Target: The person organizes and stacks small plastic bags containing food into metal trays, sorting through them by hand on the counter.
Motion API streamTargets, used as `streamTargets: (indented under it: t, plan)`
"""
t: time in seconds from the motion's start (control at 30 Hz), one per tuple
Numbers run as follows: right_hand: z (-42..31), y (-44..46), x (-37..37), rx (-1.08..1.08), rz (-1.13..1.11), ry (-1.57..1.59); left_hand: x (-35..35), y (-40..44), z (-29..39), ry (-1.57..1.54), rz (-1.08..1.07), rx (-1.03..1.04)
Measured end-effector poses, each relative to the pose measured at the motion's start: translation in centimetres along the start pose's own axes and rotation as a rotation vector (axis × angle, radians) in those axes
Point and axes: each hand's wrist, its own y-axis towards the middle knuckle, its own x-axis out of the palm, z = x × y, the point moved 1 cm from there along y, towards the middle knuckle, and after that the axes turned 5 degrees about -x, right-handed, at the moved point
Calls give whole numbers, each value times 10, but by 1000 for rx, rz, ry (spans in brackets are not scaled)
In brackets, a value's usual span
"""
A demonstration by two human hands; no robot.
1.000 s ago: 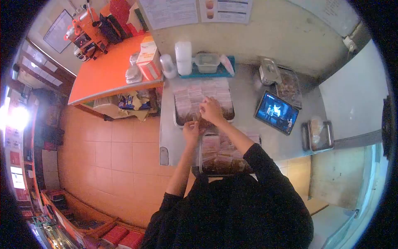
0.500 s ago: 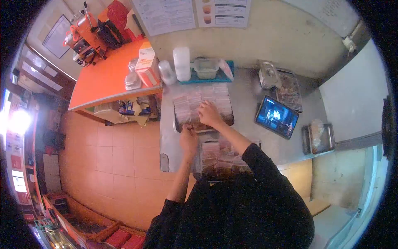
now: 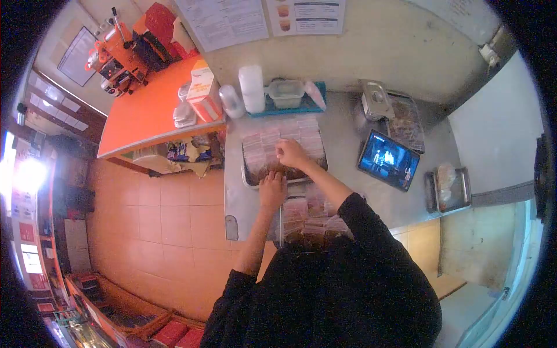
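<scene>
A metal tray (image 3: 246,178) on the steel counter holds rows of small clear plastic bags (image 3: 253,152) with brown contents and pale upper ends. My left hand (image 3: 272,187) lies at its near edge, fingers stretched forward over the closest bags. Just above the middle of the tray is my right hand (image 3: 291,154), its fingers curled together; whether they pinch a bag is hidden. Closer to my body, a second tray (image 3: 282,229) carries more filled bags (image 3: 315,225), partly covered by my right arm and my clothing.
Behind the trays, a teal tray (image 3: 318,107) bears a clear container (image 3: 286,93) and stacked white tubs (image 3: 252,88). A tablet (image 3: 388,160) stands to the right, near a lidded steel pan (image 3: 377,104) and another metal container (image 3: 458,194). An orange counter (image 3: 151,101) adjoins at left.
My left hand has shifted slightly right and its fingers have gone from pinched to stretched out. My right hand has moved slightly and its fingers have curled in. The tablet's picture differs.
</scene>
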Motion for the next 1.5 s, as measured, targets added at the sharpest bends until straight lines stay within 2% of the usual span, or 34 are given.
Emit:
streamTargets:
  t: [0.1,0.17,0.3,0.37,0.4,0.43,0.47,0.5,0.53,0.6,0.63,0.7,0.73,0.8,0.9,1.03,1.1,1.2,1.23,1.3,1.33,1.4,1.43,1.5]
  plan:
    - [1,1,-3,26,5,26,1,2,0,-19,-52,12]
    - [3,0,-4,72,-27,67,-1,-1,3,41,124,88]
    - [-1,-10,1,26,47,-45,-19,-11,7,102,68,92]
    - [-20,-21,-13,-83,381,-84,-32,-13,8,95,180,106]
    - [-30,-31,-19,-81,377,-85,-41,-21,8,33,169,71]
    - [-42,-46,-23,-39,251,46,-45,-31,6,30,166,69]
    - [-55,-63,-28,3,126,175,-50,-41,3,-120,196,13]
    - [-68,-84,-33,-36,-14,182,-53,-53,0,-270,223,-44]
    - [-81,-105,-38,-77,-154,186,-55,-65,-1,-272,223,-44]
    - [-104,-141,-39,-204,-385,101,-55,-98,-6,-487,124,-187]
    - [-109,-158,-34,-202,-385,100,-52,-113,-9,-489,123,-186]
    - [-113,-185,-22,-341,-298,-94,-37,-140,-19,-658,-66,-337]
    - [-114,-194,-15,-337,-295,-99,-27,-156,-21,-662,-68,-331]
    - [-113,-205,-4,-323,-169,-180,-8,-181,-21,-980,-110,-493]
    - [-121,-207,-7,-316,-124,-198,-39,-180,6,-893,-104,-413]
    - [-117,-212,-4,-290,-158,-182,-22,-188,3,-885,-22,-286]
    - [-120,-215,-3,-298,-89,-158,-15,-194,0,-973,-32,-197]
    - [-121,-215,-16,-330,-186,-120,-1,-204,-13,-925,-144,-237]
    - [-120,-213,-20,-339,-188,-118,-13,-199,-3,-923,-136,-240]
    - [-121,-206,-24,-339,-306,165,-44,-192,18,-1010,-80,-295]
    - [-127,-199,-32,-354,-314,171,-62,-182,26,-1005,-64,-304]
    - [-137,-181,-52,-120,-379,458,-85,-157,35,-1336,-222,-394]
    - [-133,-171,-54,-128,-383,457,-85,-145,33,-1336,-212,-394]
    - [-116,-147,-61,71,-314,378,-78,-121,30,-1327,-394,-482]
